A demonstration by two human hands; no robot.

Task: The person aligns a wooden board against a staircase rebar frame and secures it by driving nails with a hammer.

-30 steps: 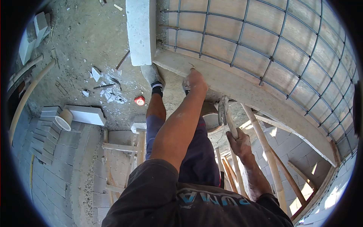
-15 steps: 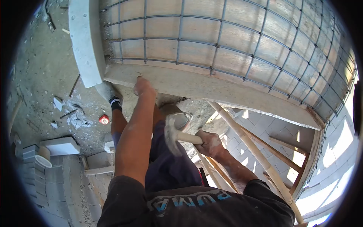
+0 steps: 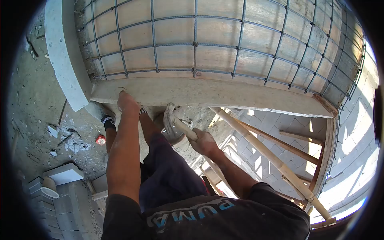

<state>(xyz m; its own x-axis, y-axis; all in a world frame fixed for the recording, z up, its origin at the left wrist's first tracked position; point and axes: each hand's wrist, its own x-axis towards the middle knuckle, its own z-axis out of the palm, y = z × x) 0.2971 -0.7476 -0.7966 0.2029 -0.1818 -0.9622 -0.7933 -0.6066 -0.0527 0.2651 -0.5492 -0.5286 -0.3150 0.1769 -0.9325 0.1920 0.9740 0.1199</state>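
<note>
While the right hand (image 3: 204, 142) is wrapped around the pale handle (image 3: 186, 130) of a hammer (image 3: 171, 122), the left hand (image 3: 128, 103) is at the edge of a long board (image 3: 200, 91); the hammer's grey head is just below that edge in the view, well to the right of the left hand, and overlaps a grey bucket (image 3: 175, 139) on the ground behind it.

Just beyond the left fingertips, a thin, dark, bent piece (image 3: 122, 87) shows against the board; the left fingers are seen from behind and look bunched together, but whether they pinch that piece I cannot tell.

Above the board, a steel bar mesh (image 3: 195, 44) spans flat panels (image 3: 174, 30); at the board's left end is a long white block (image 3: 64, 56), with a shoe just below it; on the ground nearby are a red object (image 3: 100, 139) with a pale round face and some scattered white fragments (image 3: 76, 144); lower down, a pale vessel (image 3: 49, 186) is beside a white slab (image 3: 66, 174); to the right of the hammer, a bamboo pole (image 3: 256, 144) slants down from the board.
</note>
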